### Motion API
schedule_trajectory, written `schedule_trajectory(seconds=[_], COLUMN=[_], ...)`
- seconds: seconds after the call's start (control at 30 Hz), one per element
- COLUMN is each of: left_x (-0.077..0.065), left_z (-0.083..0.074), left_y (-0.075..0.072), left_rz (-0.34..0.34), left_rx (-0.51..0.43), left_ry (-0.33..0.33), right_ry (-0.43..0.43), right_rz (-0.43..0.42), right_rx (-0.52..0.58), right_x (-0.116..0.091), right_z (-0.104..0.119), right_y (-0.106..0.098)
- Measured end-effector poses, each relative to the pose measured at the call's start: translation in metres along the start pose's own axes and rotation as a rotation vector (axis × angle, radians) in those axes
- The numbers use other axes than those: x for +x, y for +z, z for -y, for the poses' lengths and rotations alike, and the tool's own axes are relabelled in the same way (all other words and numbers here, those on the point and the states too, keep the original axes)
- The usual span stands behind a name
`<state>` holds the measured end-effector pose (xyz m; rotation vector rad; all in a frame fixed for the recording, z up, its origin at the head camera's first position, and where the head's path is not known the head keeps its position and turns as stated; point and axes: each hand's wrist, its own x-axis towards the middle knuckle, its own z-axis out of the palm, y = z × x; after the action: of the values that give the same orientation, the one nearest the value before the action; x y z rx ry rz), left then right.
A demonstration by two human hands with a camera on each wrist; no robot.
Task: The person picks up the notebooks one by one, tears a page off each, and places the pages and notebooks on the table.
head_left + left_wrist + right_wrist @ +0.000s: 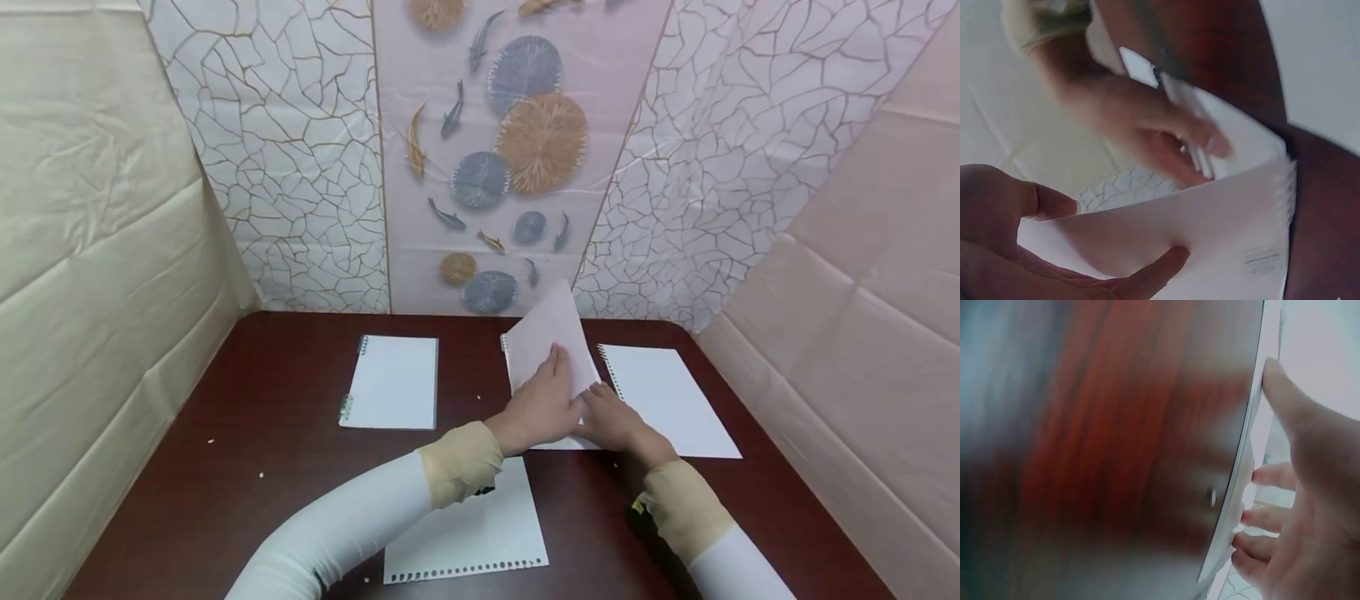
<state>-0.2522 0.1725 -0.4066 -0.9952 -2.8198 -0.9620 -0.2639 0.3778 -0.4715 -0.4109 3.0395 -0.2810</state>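
Observation:
A spiral notebook (562, 444) lies at the middle right of the table, its pale pinkish cover or page (551, 329) raised at an angle. My left hand (538, 408) holds that raised leaf, with the thumb on one side and the fingers on the other in the left wrist view; small print (1263, 258) shows near its coil. Just to the right, my right hand (615, 419) grips the notebook's edge. In the right wrist view its thumb and fingertips meet the edge of the pages (1244, 469). That hand is blurred in the left wrist view.
Another spiral notebook (393, 383) lies at the left. At the right is white paper (671, 400) with a holed edge. A loose sheet with punched holes (480, 533) lies in front, partly under the left forearm. Small paper scraps (261, 475) dot the dark red table (187, 508).

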Motion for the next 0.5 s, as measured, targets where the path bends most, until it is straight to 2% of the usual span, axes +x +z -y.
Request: schedule_trajectory(seconds=[0.1,0.3,0.5], left_x=[-0.003,-0.010,-0.010], left_z=[0.000,-0.001,-0.003], left_y=[0.010,0.026,0.043], left_rz=[0.007,0.036,-0.004], left_rx=[0.031,0.086,0.213], left_ry=[0.018,0.014,0.016], right_ry=[-0.030,-0.064,-0.082], right_rz=[-0.034,-0.077,-0.086], right_rx=[0.027,0.196,0.372], right_x=[-0.001,-0.011,-0.018], right_z=[-0.004,-0.014,-0.030], right_y=[-0.002,-0.009,-0.012])
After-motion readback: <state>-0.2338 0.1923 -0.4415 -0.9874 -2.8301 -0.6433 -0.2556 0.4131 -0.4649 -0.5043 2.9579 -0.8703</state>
